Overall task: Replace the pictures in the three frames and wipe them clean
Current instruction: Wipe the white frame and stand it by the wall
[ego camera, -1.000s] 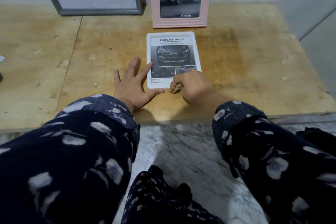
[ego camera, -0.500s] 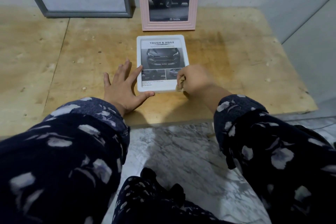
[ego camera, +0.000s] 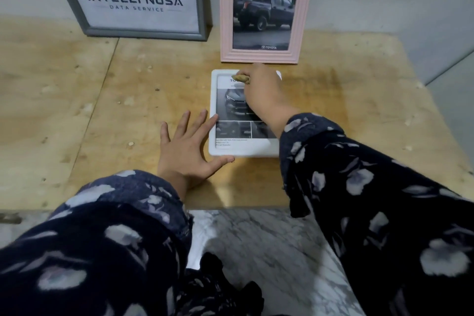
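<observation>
On the plywood table (ego camera: 64, 110), the grey frame (ego camera: 84, 18) leans at eleven o'clock and the pink arched frame (ego camera: 225, 20) at twelve. The white frame (ego camera: 213, 100) lies flat at centre. The left hand (ego camera: 187, 154), fingers spread flat, braces its seven o'clock corner; the right hand (ego camera: 261, 87) pinches a small tan cloth (ego camera: 241, 78) at its twelve o'clock edge.

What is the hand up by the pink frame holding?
The right hand pinches a small yellowish cloth in its fingertips, bunched against the white frame's top.

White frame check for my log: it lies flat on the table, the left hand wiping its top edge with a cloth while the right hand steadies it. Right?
Hands swapped. In the head view the right hand wipes the white frame with the cloth; the left hand steadies it.
</observation>
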{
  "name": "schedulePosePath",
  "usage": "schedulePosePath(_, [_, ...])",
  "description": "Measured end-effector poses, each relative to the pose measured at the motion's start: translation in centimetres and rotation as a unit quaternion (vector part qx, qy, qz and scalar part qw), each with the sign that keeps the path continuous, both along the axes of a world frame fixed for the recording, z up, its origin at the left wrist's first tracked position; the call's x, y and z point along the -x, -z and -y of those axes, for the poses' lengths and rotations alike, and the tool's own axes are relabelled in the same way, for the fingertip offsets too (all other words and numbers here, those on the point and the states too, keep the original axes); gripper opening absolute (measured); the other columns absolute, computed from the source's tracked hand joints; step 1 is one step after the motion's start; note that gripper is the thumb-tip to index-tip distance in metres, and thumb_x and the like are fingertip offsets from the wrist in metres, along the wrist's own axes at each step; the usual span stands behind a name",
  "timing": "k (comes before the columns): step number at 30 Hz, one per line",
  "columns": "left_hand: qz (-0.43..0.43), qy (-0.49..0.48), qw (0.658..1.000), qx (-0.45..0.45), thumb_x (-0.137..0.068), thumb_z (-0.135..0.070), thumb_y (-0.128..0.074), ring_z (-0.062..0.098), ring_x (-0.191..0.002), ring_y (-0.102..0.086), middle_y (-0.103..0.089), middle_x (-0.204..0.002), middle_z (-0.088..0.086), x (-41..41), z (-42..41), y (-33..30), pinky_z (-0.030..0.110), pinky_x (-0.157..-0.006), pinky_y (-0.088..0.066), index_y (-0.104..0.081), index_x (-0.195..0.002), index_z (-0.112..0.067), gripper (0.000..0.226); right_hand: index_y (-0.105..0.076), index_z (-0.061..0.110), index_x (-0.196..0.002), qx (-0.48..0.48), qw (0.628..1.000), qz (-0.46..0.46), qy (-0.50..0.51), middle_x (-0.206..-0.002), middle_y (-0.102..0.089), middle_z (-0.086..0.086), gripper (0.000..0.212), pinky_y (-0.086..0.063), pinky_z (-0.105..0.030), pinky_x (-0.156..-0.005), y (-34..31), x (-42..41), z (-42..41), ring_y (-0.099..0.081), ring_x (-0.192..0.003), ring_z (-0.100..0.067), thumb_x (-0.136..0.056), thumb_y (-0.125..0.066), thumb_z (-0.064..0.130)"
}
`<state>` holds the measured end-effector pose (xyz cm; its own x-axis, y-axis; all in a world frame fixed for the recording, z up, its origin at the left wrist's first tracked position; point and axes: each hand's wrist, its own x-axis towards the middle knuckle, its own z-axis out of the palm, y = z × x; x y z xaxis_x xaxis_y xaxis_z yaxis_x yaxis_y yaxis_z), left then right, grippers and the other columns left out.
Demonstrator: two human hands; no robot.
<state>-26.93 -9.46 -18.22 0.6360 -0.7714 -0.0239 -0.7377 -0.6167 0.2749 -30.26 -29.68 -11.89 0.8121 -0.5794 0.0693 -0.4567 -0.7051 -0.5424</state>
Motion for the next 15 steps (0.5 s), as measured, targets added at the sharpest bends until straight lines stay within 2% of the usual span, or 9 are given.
schedulePosePath(3, [0.004, -0.002, 1.000, 0.005, -0.067, -0.091, -0.029, 0.015, -0.149, 0.003, -0.010, -0.159, -0.018, 0.0, -0.1, 0.2, 0.061, -0.115, 0.003, -0.008, -0.149, -0.048, 0.095, -0.069, 0.009, -0.112, 0.094, 0.995, -0.006, -0.015, -0.109, -0.062, -0.009, 0.030, -0.046, -0.030, -0.076, 1.1, -3.1, -0.1, -0.059, -0.103, -0.028, -0.089, -0.052, 0.000])
schedulePosePath(6, [0.010, 0.000, 1.000, 0.009, -0.069, -0.090, -0.031, 0.013, -0.149, 0.005, -0.008, -0.159, -0.021, -0.3, 0.1, 0.1, 0.059, -0.115, 0.005, -0.007, -0.149, -0.049, 0.093, -0.065, 0.004, -0.113, 0.144, 0.988, -0.046, -0.028, -0.112, -0.061, -0.012, 0.027, -0.048, -0.034, -0.080, 2.2, -4.7, -0.3, -0.058, -0.105, -0.031, -0.092, -0.047, 0.000])
schedulePosePath(8, [0.013, -0.001, 1.000, 0.004, -0.070, -0.090, -0.030, 0.012, -0.149, 0.007, -0.005, -0.159, -0.022, -0.4, 0.2, 0.0, 0.057, -0.116, 0.007, -0.003, -0.149, -0.049, 0.093, -0.064, 0.003, -0.113, 0.138, 0.987, -0.077, -0.036, -0.116, -0.060, -0.014, 0.031, -0.048, -0.034, -0.083, 3.1, -5.2, -0.4, -0.059, -0.107, -0.031, -0.090, -0.044, -0.002])
schedulePosePath(11, [0.013, -0.003, 1.000, 0.001, -0.072, -0.089, -0.030, 0.012, -0.148, 0.008, -0.008, -0.159, -0.021, -0.4, 0.3, 0.0, 0.057, -0.116, 0.007, 0.009, -0.150, -0.044, 0.098, -0.066, 0.006, -0.111, 0.111, 0.990, -0.079, -0.024, -0.116, -0.061, -0.012, 0.031, -0.046, -0.030, -0.082, 3.5, -5.7, -0.2, -0.059, -0.106, -0.029, -0.090, -0.044, 0.001])
schedulePosePath(13, [0.012, -0.005, 1.000, 0.000, -0.072, -0.088, -0.030, 0.012, -0.149, 0.006, -0.014, -0.159, -0.019, -0.5, 0.2, 0.1, 0.057, -0.116, 0.007, 0.012, -0.151, -0.037, 0.103, -0.068, 0.009, -0.101, 0.066, 0.994, -0.091, -0.015, -0.110, -0.063, -0.010, 0.028, -0.042, -0.027, -0.075, 3.1, -5.6, -0.1, -0.061, -0.100, -0.028, -0.087, -0.046, 0.000])
schedulePosePath(15, [0.012, -0.006, 1.000, -0.003, -0.072, -0.088, -0.029, 0.013, -0.149, 0.005, -0.016, -0.159, -0.017, -0.5, 0.0, 0.0, 0.057, -0.116, 0.005, 0.009, -0.152, -0.034, 0.103, -0.066, 0.014, -0.080, 0.048, 0.993, -0.107, -0.024, -0.097, -0.064, -0.008, 0.028, -0.037, -0.025, -0.069, 2.7, -5.0, -0.7, -0.061, -0.095, -0.028, -0.083, -0.044, -0.003])
